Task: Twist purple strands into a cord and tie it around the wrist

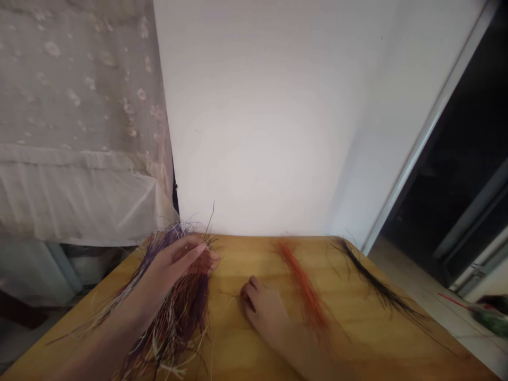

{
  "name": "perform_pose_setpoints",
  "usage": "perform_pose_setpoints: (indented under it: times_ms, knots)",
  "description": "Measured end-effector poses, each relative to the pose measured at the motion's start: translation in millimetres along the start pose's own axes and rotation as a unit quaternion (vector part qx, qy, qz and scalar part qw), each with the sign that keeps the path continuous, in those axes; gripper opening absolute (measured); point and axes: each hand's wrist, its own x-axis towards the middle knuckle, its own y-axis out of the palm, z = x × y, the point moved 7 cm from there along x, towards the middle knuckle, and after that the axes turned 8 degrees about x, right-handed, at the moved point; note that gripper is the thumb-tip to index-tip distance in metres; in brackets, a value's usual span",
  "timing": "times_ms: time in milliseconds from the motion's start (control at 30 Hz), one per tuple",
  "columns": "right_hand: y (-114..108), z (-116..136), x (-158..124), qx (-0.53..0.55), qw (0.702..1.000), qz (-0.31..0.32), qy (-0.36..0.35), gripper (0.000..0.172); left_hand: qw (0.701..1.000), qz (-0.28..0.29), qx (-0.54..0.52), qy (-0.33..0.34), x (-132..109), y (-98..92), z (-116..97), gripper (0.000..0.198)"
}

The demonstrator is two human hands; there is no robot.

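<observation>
A loose heap of mixed strands (pixel 174 317), purple, white, reddish and dark, lies along the table's left side. Over its far end is my left hand (pixel 192 259), thumb and fingers closed on some thin strands; a dark one sticks up by the fingertips. My right hand (pixel 264 307) rests low over the middle of the table, its fingers curled in. Faint thin strands show beside its fingertips, but what it pinches, if anything, is too small to make out. To its right lies an orange-red bundle of strands (pixel 304 283).
A black bundle of strands (pixel 377 286) lies near the right edge of the wooden table (pixel 246 254). A white wall (pixel 262 116) stands behind the table. Flowered curtain cloth (pixel 87 106) hangs at left, and a dark doorway (pixel 448 185) is at right.
</observation>
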Motion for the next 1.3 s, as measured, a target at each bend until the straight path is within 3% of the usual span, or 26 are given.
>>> perform_pose_setpoints:
  times_ms: [133,300,433,500,633,733,900,1000,1133,1300]
  knots:
    - [-8.0,8.1,-2.1,0.134,0.99,-0.035,0.015,0.027,1.0,0.003,-0.023,-0.018,1.9,1.4,3.8,0.042]
    - [-0.4,62.1,-2.8,0.32,0.947,0.002,-0.015,0.03,0.999,-0.015,-0.05,-0.013,0.6,2.8,9.4,0.034]
    - [1.2,94.6,11.2,0.401,0.915,-0.033,-0.031,0.016,0.998,-0.022,-0.057,-0.008,-2.8,5.1,8.2,0.031]
    - [1.0,99.4,21.3,0.422,0.904,-0.051,-0.033,0.021,0.998,-0.026,-0.055,-0.004,-2.6,5.5,7.2,0.032]
    - [-1.7,97.3,34.3,0.448,0.892,-0.051,-0.03,0.031,0.998,-0.035,-0.057,0.002,2.1,0.6,8.1,0.033]
    - [-12.3,93.6,34.8,0.463,0.885,-0.048,-0.023,0.032,0.995,-0.069,-0.068,0.014,5.5,-13.5,6.5,0.031]
    - [-49.8,81.6,34.0,0.485,0.871,-0.075,-0.007,0.036,0.98,-0.164,-0.098,0.048,3.0,-48.0,-9.5,0.032]
    - [-74.2,64.6,37.3,0.499,0.859,-0.11,0.003,0.034,0.974,-0.181,-0.121,0.069,1.3,-59.8,-22.2,0.031]
    - [-86.4,37.9,45.1,0.531,0.836,-0.136,0.021,0.038,0.982,-0.131,-0.119,0.062,8.1,-53.6,-20.9,0.043]
    - [-76.5,26.5,52.2,0.561,0.818,-0.118,0.034,0.041,0.998,-0.051,-0.035,-0.025,16.9,-17.9,20.0,0.049]
